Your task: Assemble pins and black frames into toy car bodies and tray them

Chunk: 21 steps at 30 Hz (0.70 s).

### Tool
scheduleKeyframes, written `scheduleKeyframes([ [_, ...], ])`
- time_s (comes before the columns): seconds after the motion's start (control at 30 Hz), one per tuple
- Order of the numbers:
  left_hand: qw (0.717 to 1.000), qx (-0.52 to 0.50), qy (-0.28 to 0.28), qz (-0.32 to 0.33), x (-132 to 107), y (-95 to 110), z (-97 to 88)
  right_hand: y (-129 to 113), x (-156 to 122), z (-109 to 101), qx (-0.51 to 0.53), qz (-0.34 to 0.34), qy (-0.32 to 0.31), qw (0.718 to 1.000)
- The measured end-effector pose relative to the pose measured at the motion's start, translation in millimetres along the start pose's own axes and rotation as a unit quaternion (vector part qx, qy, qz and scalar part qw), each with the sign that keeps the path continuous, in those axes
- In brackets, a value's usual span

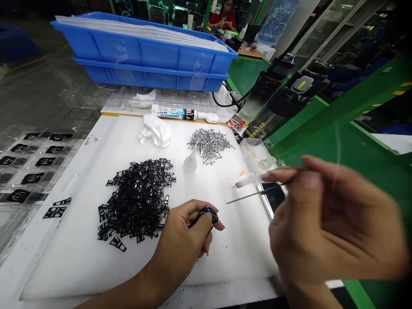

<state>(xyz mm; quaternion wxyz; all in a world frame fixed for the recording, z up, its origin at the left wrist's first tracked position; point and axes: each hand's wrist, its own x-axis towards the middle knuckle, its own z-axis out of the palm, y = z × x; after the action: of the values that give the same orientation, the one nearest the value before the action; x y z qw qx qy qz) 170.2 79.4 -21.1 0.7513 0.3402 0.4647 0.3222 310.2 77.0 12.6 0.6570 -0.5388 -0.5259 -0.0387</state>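
My left hand is closed over the white work surface, with a small glossy black part pinched between thumb and fingers. Most of that part is hidden by the fingers. My right hand, slightly blurred, pinches a thin dark metal rod that points left, its tip apart from the black part. Behind the right fingertips shows a translucent tube with an orange tip. A large pile of black frame-shaped pieces lies left of my left hand. Beyond the hands is a heap of small silvery pins.
A small clear squeeze bottle stands mid-board near a crumpled tissue. Behind lie a glue tube and stacked blue bins. Clear trays are left; a black bottle and green frame stand right. Another person sits far back.
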Motion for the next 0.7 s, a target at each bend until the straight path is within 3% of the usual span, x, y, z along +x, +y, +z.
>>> scheduleKeyframes([
  [0.13,1.0,0.004,0.003,0.002,0,-1,0.6,8,-16,16,0.044,-0.01,-0.034,0.998],
  [0.37,1.0,0.005,0.002,0.007,-1,-2,0.0,18,-20,17,0.069,-0.021,-0.072,0.995],
  [0.6,1.0,0.0,0.007,0.002,-1,-1,-0.7,5,-13,15,0.024,0.004,0.049,0.999],
  [0.7,1.0,-0.004,0.01,-0.002,-1,1,-0.9,9,-17,10,0.021,-0.019,0.002,1.0],
])
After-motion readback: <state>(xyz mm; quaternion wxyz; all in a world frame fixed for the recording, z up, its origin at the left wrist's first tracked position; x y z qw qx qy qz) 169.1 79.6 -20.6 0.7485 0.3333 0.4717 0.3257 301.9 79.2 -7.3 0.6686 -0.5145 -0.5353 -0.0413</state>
